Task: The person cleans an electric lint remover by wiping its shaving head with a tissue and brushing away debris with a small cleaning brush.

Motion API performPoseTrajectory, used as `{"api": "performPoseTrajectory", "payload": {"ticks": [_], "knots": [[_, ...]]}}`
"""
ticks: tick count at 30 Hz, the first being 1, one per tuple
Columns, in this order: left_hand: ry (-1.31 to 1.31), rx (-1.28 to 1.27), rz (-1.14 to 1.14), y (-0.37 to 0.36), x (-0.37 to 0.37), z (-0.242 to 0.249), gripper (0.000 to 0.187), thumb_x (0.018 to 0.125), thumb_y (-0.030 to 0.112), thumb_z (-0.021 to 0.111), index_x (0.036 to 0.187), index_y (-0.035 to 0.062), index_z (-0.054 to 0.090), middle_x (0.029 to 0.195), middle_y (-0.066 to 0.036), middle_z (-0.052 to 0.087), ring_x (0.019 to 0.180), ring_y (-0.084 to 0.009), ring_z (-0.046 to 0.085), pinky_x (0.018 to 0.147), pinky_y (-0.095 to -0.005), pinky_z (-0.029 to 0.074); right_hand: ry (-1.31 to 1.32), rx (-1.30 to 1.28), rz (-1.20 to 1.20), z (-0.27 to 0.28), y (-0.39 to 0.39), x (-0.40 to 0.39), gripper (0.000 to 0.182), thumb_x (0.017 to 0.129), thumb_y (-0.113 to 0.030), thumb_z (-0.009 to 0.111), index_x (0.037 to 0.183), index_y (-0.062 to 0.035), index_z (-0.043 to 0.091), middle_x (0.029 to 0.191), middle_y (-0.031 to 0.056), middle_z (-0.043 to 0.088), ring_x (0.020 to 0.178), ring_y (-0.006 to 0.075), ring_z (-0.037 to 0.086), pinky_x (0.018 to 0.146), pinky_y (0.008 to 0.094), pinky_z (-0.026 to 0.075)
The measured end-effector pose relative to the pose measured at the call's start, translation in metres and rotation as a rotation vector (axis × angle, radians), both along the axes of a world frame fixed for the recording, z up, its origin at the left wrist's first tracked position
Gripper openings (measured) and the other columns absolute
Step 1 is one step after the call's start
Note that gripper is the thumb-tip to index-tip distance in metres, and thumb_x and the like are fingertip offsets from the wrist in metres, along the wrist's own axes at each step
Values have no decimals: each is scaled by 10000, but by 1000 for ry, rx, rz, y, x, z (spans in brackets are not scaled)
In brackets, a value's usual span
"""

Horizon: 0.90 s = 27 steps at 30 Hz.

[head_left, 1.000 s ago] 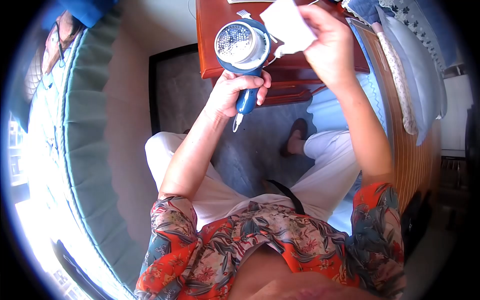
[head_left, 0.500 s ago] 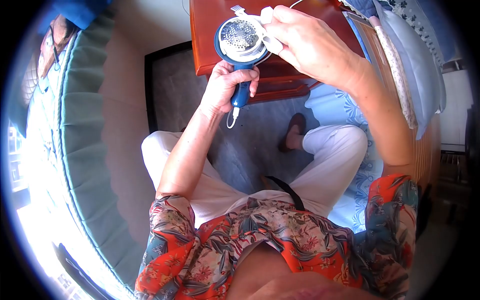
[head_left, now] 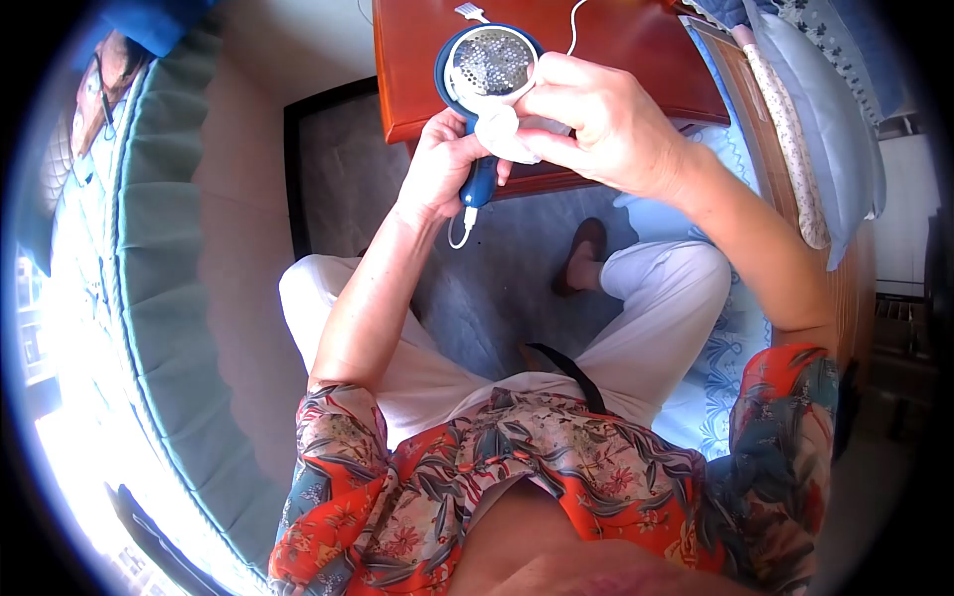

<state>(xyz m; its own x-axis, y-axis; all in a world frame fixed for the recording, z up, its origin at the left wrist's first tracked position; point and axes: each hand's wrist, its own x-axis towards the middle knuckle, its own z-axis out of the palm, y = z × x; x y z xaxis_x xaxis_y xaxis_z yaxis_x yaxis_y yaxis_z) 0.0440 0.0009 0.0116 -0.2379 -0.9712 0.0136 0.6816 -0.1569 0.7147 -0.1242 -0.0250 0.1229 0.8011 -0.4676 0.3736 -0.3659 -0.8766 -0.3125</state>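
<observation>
A blue fabric shaver (head_left: 481, 187) is held upright by its handle in my left hand (head_left: 437, 164), the fingers wrapped around it. Its round head has a perforated metal mesh (head_left: 492, 63) with a pale rim, facing me. A white cable plug (head_left: 470, 220) sits in the bottom end of the handle. My right hand (head_left: 616, 124) pinches a white plastic piece (head_left: 505, 134) between thumb and fingers, just below the mesh. That piece overlaps the shaver's neck in this view, and its full shape is partly hidden by the fingers.
Behind the shaver stands a reddish-brown wooden table (head_left: 636, 50), with a small white brush (head_left: 470, 13) near its edge and a white cord (head_left: 573, 28). On the right are a bed edge and blue pillows (head_left: 820, 119). A green curtain (head_left: 164, 298) hangs on the left.
My right hand has moved down, bringing the white plastic piece from the side of the shaver's head to below the mesh. The shaver has shifted slightly right.
</observation>
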Motion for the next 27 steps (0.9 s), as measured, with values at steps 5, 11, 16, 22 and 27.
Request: {"api": "performPoseTrajectory", "payload": {"ticks": [5,11,16,22,27], "knots": [[-6,-53,23,-4,5,-3,187,790,-43,591,976,-24,579,792,-109,648,542,-155,605,499,-270,522,-1,-264,-47,-6,-6,-1,112,785,-171,661,874,-104,670,793,31,618,742,222,619,643,356,505],[-24,-57,9,-6,7,-3,185,776,-56,594,957,-26,578,759,-103,632,530,-155,589,493,-269,510,188,-446,-10,11,-18,-9,105,775,-152,657,876,-127,664,778,7,622,763,182,603,686,355,474],[-64,-36,-3,-7,6,-1,154,762,-50,616,910,-23,584,726,-95,613,520,-153,577,497,-272,497,235,-413,80,27,-28,-12,195,690,-25,701,871,-48,631,793,62,600,784,237,582,682,341,425],[-108,-4,-34,-7,8,0,107,771,-22,625,872,-34,591,711,-98,602,523,-156,575,508,-278,492,214,-501,115,35,-38,-8,91,663,-56,617,748,-89,610,693,27,575,678,198,549,650,331,412],[-107,27,-69,-8,10,2,98,774,-25,623,865,-34,586,720,-102,604,528,-157,578,509,-281,493,181,-457,125,32,-47,-8,90,671,-67,628,756,-85,605,710,42,592,688,206,564,655,340,423]]}}
